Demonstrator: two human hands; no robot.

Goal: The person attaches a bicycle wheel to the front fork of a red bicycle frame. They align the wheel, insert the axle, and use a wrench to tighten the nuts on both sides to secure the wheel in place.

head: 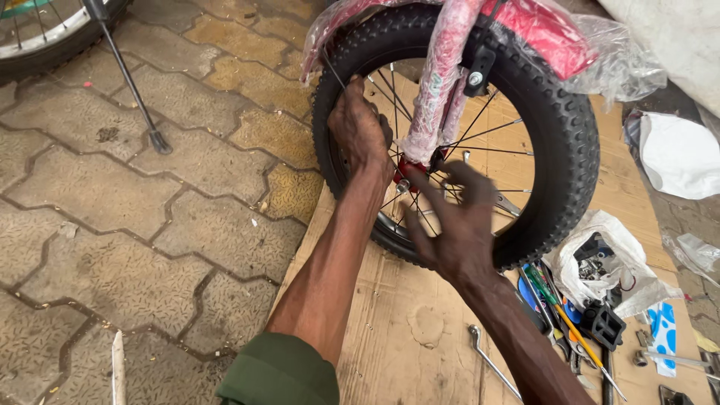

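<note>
A small bicycle wheel with a knobby black tyre [570,142] stands upright on a sheet of cardboard [397,322]. A red fork [442,82], wrapped in clear plastic, straddles it. My left hand [360,127] reaches through beside the spokes and grips near the hub [409,171] on the far side of the fork leg. My right hand [457,225] hovers in front of the hub with its fingers spread, holding nothing that I can see. What the left fingers close on is hidden.
Loose tools lie on the cardboard at lower right: a metal wrench [491,360], screwdrivers [570,322], a black pedal [602,324] and a plastic bag of parts [600,259]. Another bicycle's wheel [37,37] and kickstand [142,105] stand on the paving at upper left.
</note>
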